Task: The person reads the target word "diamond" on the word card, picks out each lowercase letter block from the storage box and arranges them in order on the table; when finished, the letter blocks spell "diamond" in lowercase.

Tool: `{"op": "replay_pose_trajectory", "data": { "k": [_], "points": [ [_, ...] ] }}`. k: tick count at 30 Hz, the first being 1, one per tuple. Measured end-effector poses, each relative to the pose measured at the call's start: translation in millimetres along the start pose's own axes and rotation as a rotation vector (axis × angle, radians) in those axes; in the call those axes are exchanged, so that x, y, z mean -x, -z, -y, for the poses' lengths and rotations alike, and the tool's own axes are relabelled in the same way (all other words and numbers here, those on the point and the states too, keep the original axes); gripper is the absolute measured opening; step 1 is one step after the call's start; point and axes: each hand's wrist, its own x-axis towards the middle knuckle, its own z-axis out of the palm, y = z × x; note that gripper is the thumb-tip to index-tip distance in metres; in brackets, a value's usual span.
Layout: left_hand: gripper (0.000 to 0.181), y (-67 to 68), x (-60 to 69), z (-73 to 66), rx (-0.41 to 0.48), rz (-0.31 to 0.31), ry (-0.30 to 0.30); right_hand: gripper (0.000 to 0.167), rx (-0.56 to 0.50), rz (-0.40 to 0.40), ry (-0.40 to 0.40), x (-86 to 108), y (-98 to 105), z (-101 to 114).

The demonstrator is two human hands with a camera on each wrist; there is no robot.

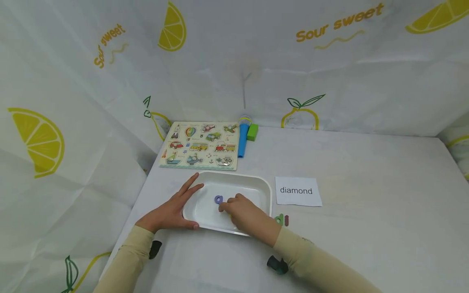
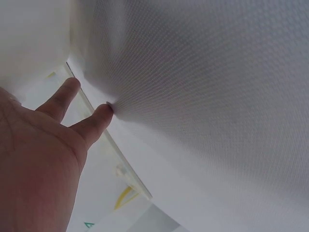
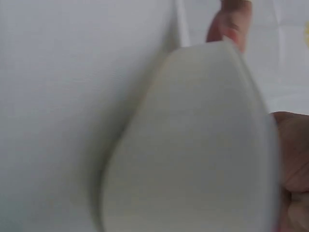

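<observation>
A white tray (image 1: pixel 264 183) lies on the table, a small purple letter (image 1: pixel 218 199) shaped like an "a" on its floor. My left hand (image 1: pixel 170 211) spreads straight fingers around the tray's left end, thumb at the near rim; two of its fingers (image 2: pixel 91 125) show in the left wrist view. Over the tray, my right hand (image 1: pixel 247 213) has curled fingers, with one fingertip close beside the purple letter. Whether it pinches anything is hidden. A bit of yellow shows under that hand. The tray's outer wall (image 3: pixel 193 135) fills much of the right wrist view.
A card reading "diamond" (image 1: pixel 298 191) lies right of the tray. A green letter (image 1: pixel 279 219) and a dark red stick-shaped piece (image 1: pixel 287 220) lie by the right forearm. Behind stand a picture puzzle board (image 1: pixel 199 146), a blue toy microphone (image 1: pixel 242 138) and a green block (image 1: pixel 252 132).
</observation>
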Motion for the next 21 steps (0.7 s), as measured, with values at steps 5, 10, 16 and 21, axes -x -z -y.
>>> {"op": "replay_pose_trajectory", "data": {
  "k": [5,10,16,21],
  "points": [
    [0.116,-1.5,2.0,0.3,-0.006,-0.008,0.022,0.03,-0.128,-0.052,-0.045,12.9,34,1],
    [0.116,-2.3,2.3,2.7,-0.015,-0.009,0.024,0.03,-0.23,-0.156,-0.05,38.8,72,-9],
    [0.115,-1.2,0.8,2.2,-0.012,-0.006,-0.001,0.032,-0.245,-0.263,-0.079,84.3,108,-37],
    [0.115,-1.4,0.0,2.1,-0.01,-0.004,-0.004,0.037,-0.253,-0.403,-0.111,118.5,121,-57]
  ]
}}
